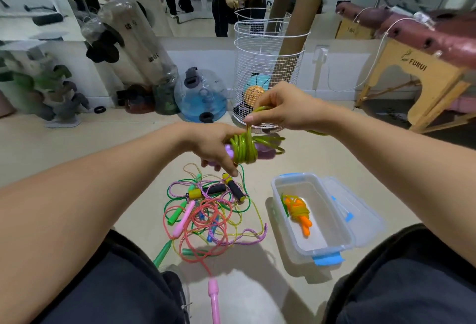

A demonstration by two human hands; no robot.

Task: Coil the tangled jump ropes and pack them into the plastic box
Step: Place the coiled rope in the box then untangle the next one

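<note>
Nearest, at 6 o'clock on the floor: one pink handle (pixel 214 298), its cord running up into the tangled ropes (pixel 210 210), a loose heap of green, pink, yellow and purple cords with black-and-yellow foam handles, lying between the knees. At 4 o'clock, just beside the heap: the plastic box (pixel 296 243), lid off and resting behind it, holding one finished orange-handled coil (pixel 298 211). Above, mid-frame: the left hand (pixel 211 143) gripped the purple handles of the green rope (pixel 244 149), fingers curled round them; the right hand (pixel 280 109) pinched the cord's free run at 12 o'clock of the bundle, fingers clamped on it. Step judged: winding the second rope, nearly wound. Next would call for securing the tail, then lowering the bundle into the box. Farther, at 12 o'clock: a wire basket (pixel 268 66) by the wall.
</note>
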